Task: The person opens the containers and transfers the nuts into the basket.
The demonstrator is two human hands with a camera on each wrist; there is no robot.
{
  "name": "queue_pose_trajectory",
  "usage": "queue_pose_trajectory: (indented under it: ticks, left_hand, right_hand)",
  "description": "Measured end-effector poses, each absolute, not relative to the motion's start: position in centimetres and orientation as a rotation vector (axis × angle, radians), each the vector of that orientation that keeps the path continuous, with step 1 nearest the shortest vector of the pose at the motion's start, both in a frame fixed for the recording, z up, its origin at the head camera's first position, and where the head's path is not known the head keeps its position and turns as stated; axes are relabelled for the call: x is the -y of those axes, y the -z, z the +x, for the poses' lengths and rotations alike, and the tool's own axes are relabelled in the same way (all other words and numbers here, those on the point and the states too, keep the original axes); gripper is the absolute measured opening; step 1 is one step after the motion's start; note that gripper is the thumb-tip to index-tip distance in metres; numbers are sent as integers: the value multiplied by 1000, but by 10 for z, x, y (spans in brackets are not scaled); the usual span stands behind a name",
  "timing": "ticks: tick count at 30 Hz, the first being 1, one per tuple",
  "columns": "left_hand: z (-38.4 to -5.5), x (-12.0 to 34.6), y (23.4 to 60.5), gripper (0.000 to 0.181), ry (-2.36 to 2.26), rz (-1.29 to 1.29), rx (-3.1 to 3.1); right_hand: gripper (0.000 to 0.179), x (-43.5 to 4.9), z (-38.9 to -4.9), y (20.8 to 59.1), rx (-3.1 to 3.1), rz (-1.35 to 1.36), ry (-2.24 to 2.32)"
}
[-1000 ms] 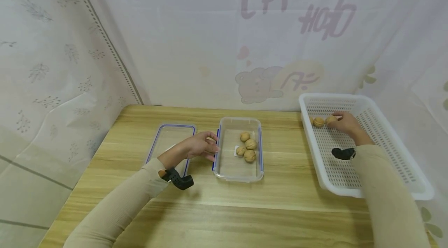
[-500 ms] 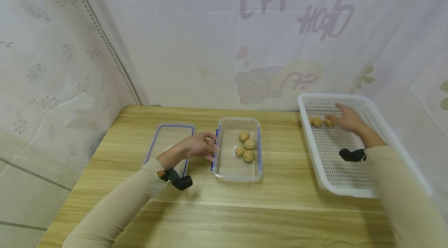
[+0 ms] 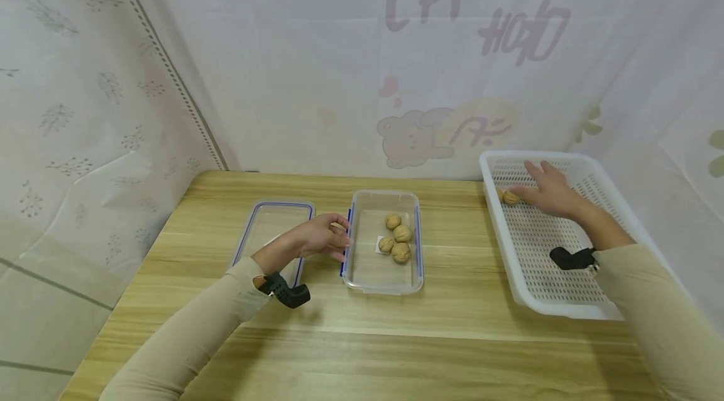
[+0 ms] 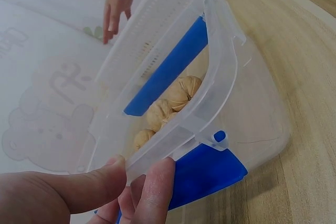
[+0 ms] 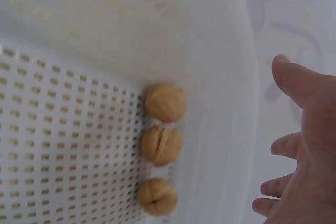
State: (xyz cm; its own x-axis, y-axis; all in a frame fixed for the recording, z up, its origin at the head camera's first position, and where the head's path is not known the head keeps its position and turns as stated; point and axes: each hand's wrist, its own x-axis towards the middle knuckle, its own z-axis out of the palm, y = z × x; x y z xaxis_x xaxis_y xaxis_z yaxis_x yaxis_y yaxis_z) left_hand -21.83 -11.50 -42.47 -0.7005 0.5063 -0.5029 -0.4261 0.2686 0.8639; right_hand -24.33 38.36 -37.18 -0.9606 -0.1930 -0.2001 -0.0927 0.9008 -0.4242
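Several walnuts (image 3: 402,233) lie at the right side of a clear lidless plastic box (image 3: 376,275) with blue side latches. At the box's left rim is my left hand (image 3: 323,236); in the left wrist view its thumb and fingers pinch the rim beside the hanging blue latch (image 4: 205,174). My right hand (image 3: 551,193) hovers over the back of a white slotted plastic basket (image 3: 523,288), fingers spread and holding nothing. The right wrist view has three walnuts (image 5: 161,145) in a row along the basket's wall. In the head view the right hand hides part of that row.
The box's clear lid (image 3: 266,222), edged with a blue seal, lies on the wooden table (image 3: 362,357) left of the box, partly beneath the left arm. A patterned cloth (image 3: 317,74) hangs behind the table and at both sides.
My right hand has let go of a walnut in the basket, spread its fingers and shifted slightly left. The left hand stays at the box rim.
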Motion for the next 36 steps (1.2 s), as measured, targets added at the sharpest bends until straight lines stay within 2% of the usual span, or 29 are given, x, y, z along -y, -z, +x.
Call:
queue_pose_trajectory:
  ticks: [16,24,36]
  left_hand:
    - [-219,115,425,39,-1549,65,-1776]
    - [-219,115,424,41,-1550,60,-1772]
    - [-219,114,424,39,-1542,54,-1771]
  right_hand:
    - [83,-316,-227,350,-2811,-478,609]
    - [77,-282,-223,348,-2808,-602,629]
    - [77,-235,-222,349,-2680,-728,731]
